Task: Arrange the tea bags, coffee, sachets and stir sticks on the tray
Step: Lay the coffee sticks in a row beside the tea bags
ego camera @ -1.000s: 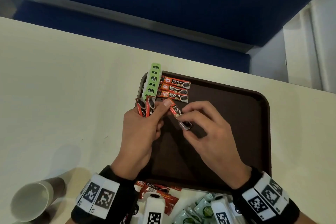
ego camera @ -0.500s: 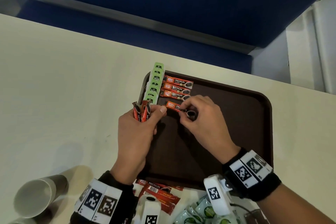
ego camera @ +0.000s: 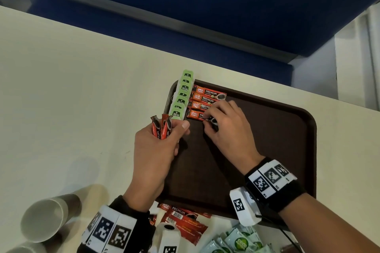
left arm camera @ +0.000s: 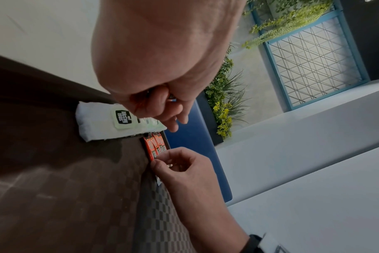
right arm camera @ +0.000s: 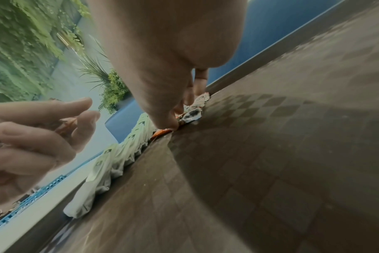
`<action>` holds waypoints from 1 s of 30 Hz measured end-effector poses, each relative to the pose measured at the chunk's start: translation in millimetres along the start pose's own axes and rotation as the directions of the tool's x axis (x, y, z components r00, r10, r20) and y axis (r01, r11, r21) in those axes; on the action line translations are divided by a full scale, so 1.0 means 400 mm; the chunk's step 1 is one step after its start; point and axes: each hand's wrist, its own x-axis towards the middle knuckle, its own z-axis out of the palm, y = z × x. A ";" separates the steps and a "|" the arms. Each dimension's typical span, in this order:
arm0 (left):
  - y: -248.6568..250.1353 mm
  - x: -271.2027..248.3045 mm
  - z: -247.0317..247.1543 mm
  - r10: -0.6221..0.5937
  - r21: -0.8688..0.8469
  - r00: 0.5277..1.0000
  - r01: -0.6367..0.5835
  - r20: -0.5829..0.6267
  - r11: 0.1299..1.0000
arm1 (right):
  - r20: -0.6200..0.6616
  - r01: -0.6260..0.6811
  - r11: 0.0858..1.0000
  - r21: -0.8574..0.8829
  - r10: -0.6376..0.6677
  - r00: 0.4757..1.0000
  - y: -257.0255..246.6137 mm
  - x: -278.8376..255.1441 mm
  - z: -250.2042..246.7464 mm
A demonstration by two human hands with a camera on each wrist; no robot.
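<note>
Since a second ago the right hand [ego camera: 226, 127] has carried its coffee stick [ego camera: 195, 114] up the tray [ego camera: 287, 139] and now pinches it flat as the fourth in the row, just below three sticks [ego camera: 207, 96] reading "Great Taste PREMIUM CLASSIC". The left hand [ego camera: 156, 150] still grips two red sticks [ego camera: 161, 127] upright, their print cut off by the fingers. The tea bags [ego camera: 182, 96] along the tray's left rim read "McCoy". Loose sachets [ego camera: 238, 240] at the bottom edge are partly hidden.
</note>
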 end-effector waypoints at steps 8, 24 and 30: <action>0.004 0.008 0.000 -0.015 -0.010 1.000 0.015 -0.009 1.000 | -0.005 0.005 1.000 0.019 -0.005 1.000 -0.005 0.007 0.001; -0.002 0.018 0.005 -0.051 -0.030 0.999 0.051 -0.008 0.998 | -0.060 -0.270 0.948 0.166 0.283 0.957 0.079 0.009 -0.021; -0.001 0.016 0.008 -0.041 -0.018 0.999 0.041 0.001 0.999 | -0.035 -0.142 0.966 0.215 0.153 0.988 0.061 0.000 -0.011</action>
